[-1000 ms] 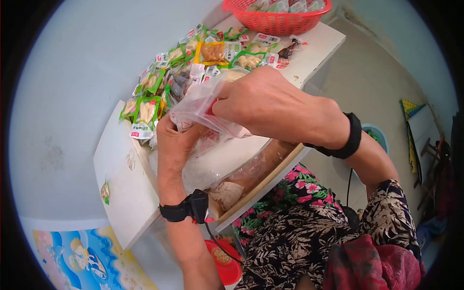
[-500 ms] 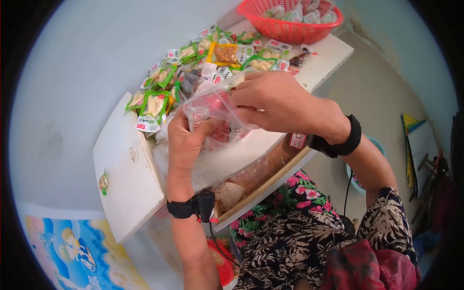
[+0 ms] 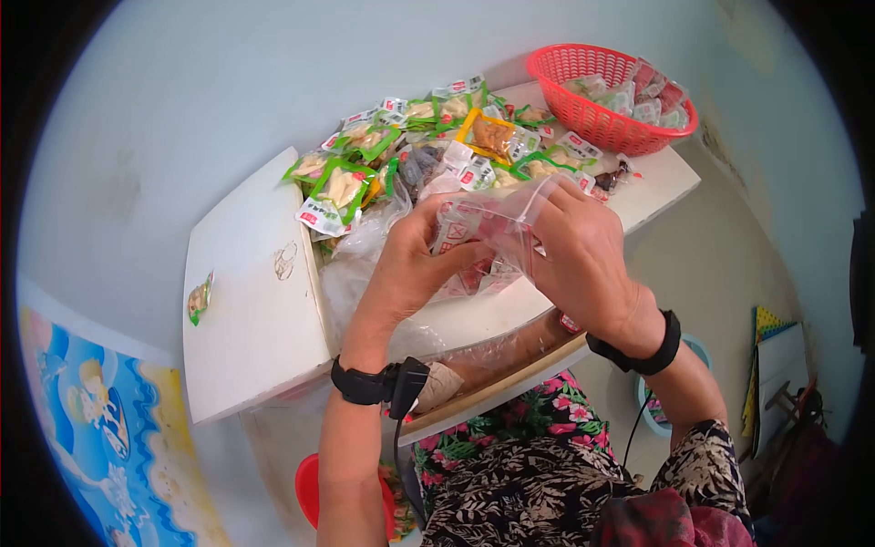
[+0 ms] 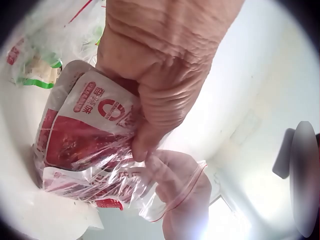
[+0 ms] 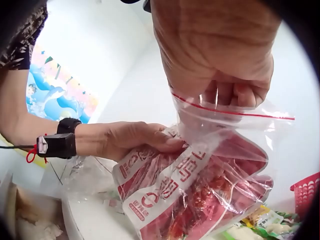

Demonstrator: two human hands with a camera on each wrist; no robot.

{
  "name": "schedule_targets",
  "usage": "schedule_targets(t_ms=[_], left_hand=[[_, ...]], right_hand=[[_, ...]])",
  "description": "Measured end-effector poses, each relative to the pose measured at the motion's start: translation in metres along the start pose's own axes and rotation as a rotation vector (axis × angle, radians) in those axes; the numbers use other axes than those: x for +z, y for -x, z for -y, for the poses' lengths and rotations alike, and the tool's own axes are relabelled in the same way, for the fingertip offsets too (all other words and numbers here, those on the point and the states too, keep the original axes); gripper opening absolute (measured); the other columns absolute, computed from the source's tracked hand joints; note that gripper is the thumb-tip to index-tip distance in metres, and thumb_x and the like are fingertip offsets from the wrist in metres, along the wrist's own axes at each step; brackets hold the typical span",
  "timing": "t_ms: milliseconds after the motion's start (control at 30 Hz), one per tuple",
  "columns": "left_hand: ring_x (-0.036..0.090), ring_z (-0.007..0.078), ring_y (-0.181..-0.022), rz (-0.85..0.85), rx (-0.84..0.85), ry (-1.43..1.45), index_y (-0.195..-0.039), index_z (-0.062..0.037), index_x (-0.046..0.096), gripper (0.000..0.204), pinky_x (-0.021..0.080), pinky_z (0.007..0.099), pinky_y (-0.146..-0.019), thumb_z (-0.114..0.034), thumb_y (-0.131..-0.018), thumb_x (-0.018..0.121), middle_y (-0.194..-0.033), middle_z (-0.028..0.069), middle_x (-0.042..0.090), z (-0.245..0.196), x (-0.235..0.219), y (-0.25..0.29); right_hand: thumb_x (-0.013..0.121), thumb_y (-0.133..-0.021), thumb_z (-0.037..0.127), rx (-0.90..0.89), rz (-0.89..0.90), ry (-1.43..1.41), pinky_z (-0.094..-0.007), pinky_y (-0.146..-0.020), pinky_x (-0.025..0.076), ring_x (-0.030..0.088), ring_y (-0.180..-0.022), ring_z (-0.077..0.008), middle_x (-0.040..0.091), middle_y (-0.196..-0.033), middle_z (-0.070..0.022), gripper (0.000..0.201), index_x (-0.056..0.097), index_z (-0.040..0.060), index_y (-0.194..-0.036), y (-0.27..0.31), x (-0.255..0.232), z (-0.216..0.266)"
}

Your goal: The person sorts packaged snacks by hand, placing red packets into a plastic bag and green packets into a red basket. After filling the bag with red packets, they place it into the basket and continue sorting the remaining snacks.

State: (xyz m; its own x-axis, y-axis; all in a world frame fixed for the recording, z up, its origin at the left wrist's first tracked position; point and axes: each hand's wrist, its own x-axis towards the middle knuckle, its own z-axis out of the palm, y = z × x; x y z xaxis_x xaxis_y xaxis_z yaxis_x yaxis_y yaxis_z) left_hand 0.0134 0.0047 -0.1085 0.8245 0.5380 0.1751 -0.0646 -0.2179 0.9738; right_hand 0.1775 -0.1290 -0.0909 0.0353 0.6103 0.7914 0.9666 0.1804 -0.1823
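A clear zip bag (image 3: 518, 208) with a red line along its mouth holds several red-and-white snack packets (image 4: 85, 137). My left hand (image 3: 412, 266) grips the bag and its packets from the side, thumb over the front. Through the open mouth, the fingers of my right hand (image 3: 588, 260) reach inside, behind the clear film in the right wrist view. Some of those fingers are curled; one points down toward the packets. I cannot tell whether they pinch a packet. The bag is held up above the white table (image 3: 246, 301).
Green-edged snack packets (image 3: 342, 187) and a yellow-edged one (image 3: 490, 135) lie heaped behind the bag. A red basket (image 3: 583, 114) with more packets stands at the back right. An open drawer (image 3: 483, 365) is below the hands. One small packet (image 3: 200, 299) lies far left.
The head view has swung, so the table sits lower and further right. The right hand's fingers have moved from the bag's mouth down inside it. The left hand keeps its grip.
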Motion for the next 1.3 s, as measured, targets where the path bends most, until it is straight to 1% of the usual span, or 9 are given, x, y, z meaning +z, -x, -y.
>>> schedule_targets(t_ms=[133,367,533,567,733,833,933,1033,1300], left_hand=[[0.063,0.0062,-0.096,-0.044,0.179,-0.135,-0.155,-0.0034,0.047,0.071,0.053,0.0243,-0.082,-0.003,-0.091,0.077,-0.109,0.0006,0.071,0.01,0.001,0.0],[0.044,0.0083,-0.076,0.001,0.174,-0.079,-0.163,-0.0088,0.037,0.09,0.041,0.0255,-0.067,-0.01,-0.085,0.082,-0.089,-0.003,0.056,0.018,-0.002,-0.003],[0.05,0.0156,-0.136,0.034,0.031,-0.125,-0.163,-0.0094,0.036,0.09,0.043,0.0333,-0.114,0.003,-0.086,0.08,-0.16,0.0099,0.045,0.004,-0.003,0.001],[0.051,0.0161,-0.136,0.031,0.035,-0.132,-0.163,-0.0093,0.036,0.09,0.043,0.0336,-0.115,0.002,-0.086,0.08,-0.16,0.0101,0.045,0.004,-0.004,0.001],[0.038,0.0091,-0.072,-0.016,0.196,-0.132,-0.163,-0.0095,0.038,0.091,0.037,0.027,-0.065,-0.017,-0.085,0.085,-0.084,-0.0038,0.048,0.022,-0.005,-0.002],[0.047,0.0079,-0.08,0.001,0.228,-0.039,-0.163,-0.0106,0.037,0.091,0.043,0.0262,-0.073,-0.016,-0.086,0.084,-0.098,-0.0012,0.059,0.025,-0.001,-0.002],[0.057,0.0082,-0.096,0.004,0.153,-0.062,-0.164,-0.0118,0.035,0.091,0.049,0.026,-0.086,-0.014,-0.088,0.084,-0.12,0.004,0.066,0.025,-0.005,0.005],[0.061,0.0101,-0.111,-0.022,0.088,-0.05,-0.165,-0.0128,0.035,0.092,0.05,0.0261,-0.095,-0.012,-0.087,0.084,-0.136,0.0075,0.064,0.029,-0.008,0.012],[0.061,0.0134,-0.121,-0.069,0.088,0.11,-0.164,-0.0138,0.035,0.104,0.051,0.0318,-0.106,-0.002,-0.076,0.089,-0.149,0.0071,0.056,0.026,-0.003,0.029]], right_hand=[[0.08,-0.073,0.012,0.046,-0.035,-0.011,-0.0434,-0.062,0.052,0.063,-0.084,-0.0311,0.065,-0.086,-0.0077,0.025,0.071,0.0087,-0.096,0.006,0.006,0.001],[0.082,-0.073,0.012,0.013,0.033,-0.036,-0.042,-0.061,0.05,0.061,-0.084,-0.0295,0.062,-0.086,-0.0075,0.019,0.073,0.0089,-0.089,-0.004,-0.001,0.004],[0.084,-0.074,0.012,-0.033,0.058,-0.16,-0.0424,-0.064,0.051,0.062,-0.082,-0.0312,0.064,-0.085,-0.0098,0.016,0.074,0.0064,-0.085,-0.002,0.001,-0.007],[0.084,-0.075,0.013,0.028,0.075,-0.171,-0.0429,-0.064,0.051,0.063,-0.082,-0.0321,0.065,-0.085,-0.0106,0.016,0.074,0.006,-0.086,0.0,0.003,-0.009],[0.083,-0.081,0.021,0.263,0.213,-0.142,-0.0457,-0.065,0.051,0.064,-0.078,-0.0374,0.067,-0.083,-0.0148,0.019,0.075,0.0041,-0.085,-0.002,-0.001,-0.003],[0.081,-0.085,0.027,0.192,0.389,-0.025,-0.047,-0.064,0.051,0.065,-0.074,-0.0393,0.067,-0.078,-0.017,0.025,0.074,0.0037,-0.083,-0.007,-0.009,-0.007],[0.077,-0.086,0.026,0.04,0.35,-0.113,-0.0487,-0.062,0.05,0.065,-0.072,-0.0407,0.067,-0.075,-0.018,0.024,0.074,0.0027,-0.083,-0.01,-0.007,-0.012],[0.075,-0.082,0.02,-0.084,0.299,-0.107,-0.0486,-0.06,0.05,0.065,-0.071,-0.0397,0.067,-0.075,-0.0163,0.016,0.073,0.0045,-0.079,-0.013,-0.001,-0.01],[0.073,-0.073,0.015,-0.226,0.185,-0.127,-0.0448,-0.057,0.05,0.064,-0.069,-0.0329,0.065,-0.072,-0.0088,0.007,0.068,0.0098,-0.074,-0.017,0.017,-0.003]])
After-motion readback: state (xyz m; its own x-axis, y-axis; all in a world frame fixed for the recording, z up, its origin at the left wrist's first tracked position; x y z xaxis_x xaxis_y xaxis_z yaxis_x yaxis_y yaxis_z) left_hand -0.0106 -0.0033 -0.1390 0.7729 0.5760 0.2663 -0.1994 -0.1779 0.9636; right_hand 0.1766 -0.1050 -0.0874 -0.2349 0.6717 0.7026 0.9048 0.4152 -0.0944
